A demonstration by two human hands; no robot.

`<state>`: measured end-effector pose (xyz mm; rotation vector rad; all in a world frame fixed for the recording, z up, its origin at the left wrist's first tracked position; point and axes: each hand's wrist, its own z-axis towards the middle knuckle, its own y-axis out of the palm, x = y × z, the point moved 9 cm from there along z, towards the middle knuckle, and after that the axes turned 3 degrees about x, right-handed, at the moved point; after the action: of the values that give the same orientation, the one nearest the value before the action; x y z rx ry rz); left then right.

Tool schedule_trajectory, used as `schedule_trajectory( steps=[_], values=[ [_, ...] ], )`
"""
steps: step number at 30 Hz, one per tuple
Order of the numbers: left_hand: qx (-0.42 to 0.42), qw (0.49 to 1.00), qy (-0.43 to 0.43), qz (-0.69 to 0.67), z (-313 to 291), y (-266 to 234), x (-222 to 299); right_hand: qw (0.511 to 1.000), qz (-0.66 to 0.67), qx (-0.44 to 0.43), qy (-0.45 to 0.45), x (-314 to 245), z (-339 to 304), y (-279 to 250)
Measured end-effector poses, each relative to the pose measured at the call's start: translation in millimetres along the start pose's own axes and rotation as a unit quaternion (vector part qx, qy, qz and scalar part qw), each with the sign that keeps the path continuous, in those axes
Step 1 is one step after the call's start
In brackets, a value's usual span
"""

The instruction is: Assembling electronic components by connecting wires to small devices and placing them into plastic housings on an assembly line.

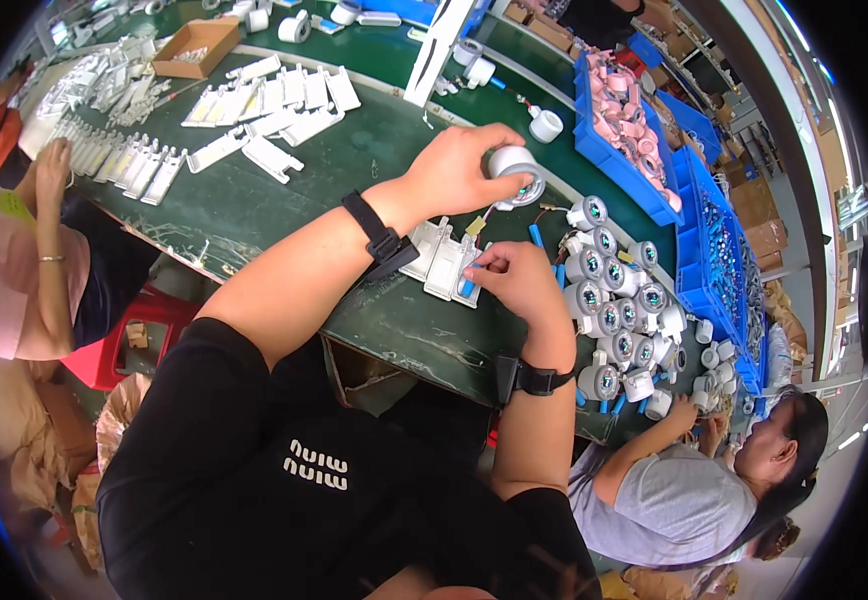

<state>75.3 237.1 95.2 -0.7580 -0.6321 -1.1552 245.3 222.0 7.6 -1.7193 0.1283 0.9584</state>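
Note:
My left hand (pixel 459 178) grips a white round housing (pixel 510 162) with a circuit board showing in its open face. Thin wires and a small yellow tag (pixel 475 227) hang below it. My right hand (pixel 522 283) is closed, fingertips pinching a blue cylindrical battery (pixel 469 286) at a white plastic handle shell (pixel 446 270). The battery lies at least partly within the shell; the fingers hide its far end. Another white shell (pixel 424 246) rests alongside on the green bench.
Several white round housings (pixel 614 275) with blue batteries crowd the bench to my right. White shells (pixel 304 90) and a cardboard box (pixel 197 47) are at the far left. Blue bins (pixel 622 172) line the right side. Co-workers sit on both sides, one in grey (pixel 679 500).

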Motion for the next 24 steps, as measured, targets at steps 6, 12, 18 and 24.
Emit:
schedule_trajectory(
  steps=[6,12,18,24],
  values=[
    [0.099,0.972,-0.049,-0.207,36,9,-29,0.961,0.225,0.155,-0.052,40,21,-19],
    [0.2,0.96,0.099,0.17,126,-6,-7,0.906,0.139,0.397,-0.041,34,9,-37],
    [-0.003,0.913,-0.063,0.403,179,76,-95,0.916,0.078,0.392,-0.046,33,11,-41],
    [-0.259,0.826,-0.029,0.5,174,158,-182,0.932,0.008,0.347,-0.103,5,16,-28]
  ],
)
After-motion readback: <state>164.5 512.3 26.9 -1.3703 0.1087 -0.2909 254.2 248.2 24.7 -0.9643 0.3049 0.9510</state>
